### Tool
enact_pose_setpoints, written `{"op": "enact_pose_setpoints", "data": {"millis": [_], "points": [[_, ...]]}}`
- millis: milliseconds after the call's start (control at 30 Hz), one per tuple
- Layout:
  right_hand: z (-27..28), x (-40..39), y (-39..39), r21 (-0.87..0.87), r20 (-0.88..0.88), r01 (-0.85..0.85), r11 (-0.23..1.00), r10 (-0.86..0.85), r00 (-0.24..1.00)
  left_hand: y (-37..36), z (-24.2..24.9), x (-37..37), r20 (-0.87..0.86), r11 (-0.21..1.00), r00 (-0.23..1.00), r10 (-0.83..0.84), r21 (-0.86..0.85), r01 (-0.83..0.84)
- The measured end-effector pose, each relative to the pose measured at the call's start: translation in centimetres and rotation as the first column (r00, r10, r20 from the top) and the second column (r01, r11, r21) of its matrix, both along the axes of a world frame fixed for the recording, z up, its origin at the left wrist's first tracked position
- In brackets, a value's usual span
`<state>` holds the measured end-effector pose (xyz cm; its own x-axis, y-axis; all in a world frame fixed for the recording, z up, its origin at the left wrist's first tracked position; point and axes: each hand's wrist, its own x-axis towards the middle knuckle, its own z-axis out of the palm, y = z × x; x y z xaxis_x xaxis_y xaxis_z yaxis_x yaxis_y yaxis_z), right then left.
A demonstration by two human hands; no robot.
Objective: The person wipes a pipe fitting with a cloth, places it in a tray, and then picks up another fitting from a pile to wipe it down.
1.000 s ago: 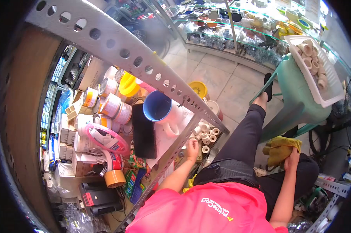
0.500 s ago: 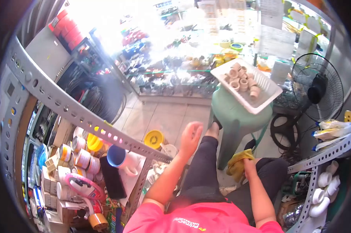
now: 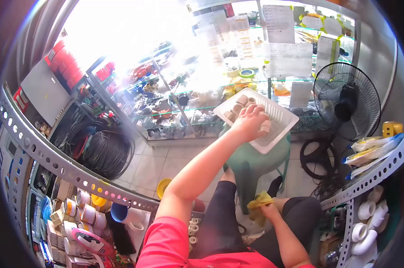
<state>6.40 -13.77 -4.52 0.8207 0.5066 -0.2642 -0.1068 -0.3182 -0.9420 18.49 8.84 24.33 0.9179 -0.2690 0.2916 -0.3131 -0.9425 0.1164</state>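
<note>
My left hand [image 3: 250, 122] is stretched out over the white plastic tray [image 3: 278, 142], fingers apart and bent down onto the beige pipe fittings [image 3: 238, 107]. One fitting [image 3: 265, 128] shows beside the thumb; the hand covers part of the pile. The tray rests on a green plastic stool [image 3: 260, 161]. Lower down, near my right knee, my right hand [image 3: 270, 211] is closed around a yellowish cloth [image 3: 258, 206], which hangs crumpled from the fingers.
A black fan [image 3: 346, 102] stands right of the stool. Perforated metal shelf rails [image 3: 83, 179] run along my left, with a blue-and-white mug [image 3: 126, 215] and several tape rolls behind. White pipe elbows [image 3: 367, 241] fill the right shelf. A glass display case [image 3: 188, 120] stands ahead.
My left hand has moved up and forward, from above my knee onto the fittings in the tray. My right hand keeps the cloth. The view has shifted.
</note>
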Motion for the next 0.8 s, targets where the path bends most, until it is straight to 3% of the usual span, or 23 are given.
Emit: {"op": "enact_pose_setpoints", "data": {"millis": [100, 200, 300, 367, 433, 467, 567, 700, 767, 800], "points": [[1.9, -0.7, -0.2, 0.131, 0.083, -0.076, 0.988, 0.065, 0.994, -0.5, -0.7, 1.3, -0.057, 0.991, 0.996, 0.075, 0.118, -0.068], [3.9, -0.5, 0.4, 0.228, 0.306, -0.134, 0.965, 0.06, 0.95, -0.5, -1.6, 2.3, -0.093, 0.988, 0.992, 0.083, 0.135, -0.07], [2.8, 0.9, 0.7, 0.02, 0.579, -0.234, 0.972, 0.179, 0.795, -0.1, -2.6, 2.9, -0.037, 0.991, 0.996, 0.076, 0.11, -0.072], [6.7, 1.2, 1.1, -0.111, 0.567, -0.23, 0.967, 0.251, 0.785, 0.2, -2.4, 2.3, 0.02, 0.998, 0.998, 0.057, 0.039, -0.058], [4.9, 1.2, 0.4, 0.161, 0.5, -0.144, 0.976, 0.045, 0.865, -0.4, -1.1, 0.7, 0.086, 0.997, 0.996, 0.037, -0.072, -0.031], [3.8, 1.6, 0.1, 0.162, 0.465, -0.112, 0.981, 0.024, 0.885, -0.6, -0.6, -0.6, 0.165, 0.988, 0.986, 0.024, -0.156, 0.002], [6.8, 0.6, -0.3, 0.39, 0.112, -0.033, 0.92, -0.012, 0.994, -1.5, 0.8, -6.0, 0.226, 0.909, 0.972, -0.068, -0.386, 0.154], [11.5, -0.5, 0.0, 0.259, 0.41, -0.227, 0.939, 0.105, 0.906, -3.7, -2.5, -14.6, 0.154, 0.833, 0.976, -0.154, -0.512, 0.212], [10.4, -0.4, 0.0, 0.271, 0.494, -0.271, 0.923, 0.108, 0.863, -5.2, -6.7, -17.1, 0.016, 0.789, 0.987, -0.158, -0.599, 0.136], [12.3, -1.1, 0.0, 0.171, 0.622, -0.276, 0.946, 0.113, 0.774, -5.9, -8.1, -18.1, -0.033, 0.821, 0.994, -0.102, -0.567, 0.065]]}}
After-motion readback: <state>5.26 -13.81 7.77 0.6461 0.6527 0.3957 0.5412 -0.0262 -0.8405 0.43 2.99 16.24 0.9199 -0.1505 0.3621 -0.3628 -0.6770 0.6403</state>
